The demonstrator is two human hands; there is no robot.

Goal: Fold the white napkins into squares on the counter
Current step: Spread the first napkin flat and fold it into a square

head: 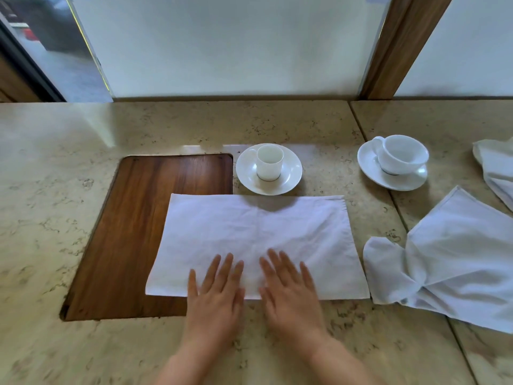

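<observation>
Both forearms run off the near edge, so only wrists and hands show. Left hand [215,290] and right hand [288,287] lie side by side, palms down, fingers straight and slightly spread; neither grip closes on anything, and the fingers press flat on the near edge of the napkin [258,240], with the palms over the bench [55,218]. Motion blur softens the fingertips. That napkin lies as a wide rectangle, its left part over a dark wooden inset [133,232] and its right part on the stone; how many layers it has cannot be told. Just beyond its far edge stands a small cup [269,162] on a saucer [291,176]. Farther right, a wider cup [402,154] sits on a second saucer [372,168]. At right, a crumpled napkin [449,259] is cut off by the frame edge, and beyond it another cloth [497,168] shows only in part.
</observation>
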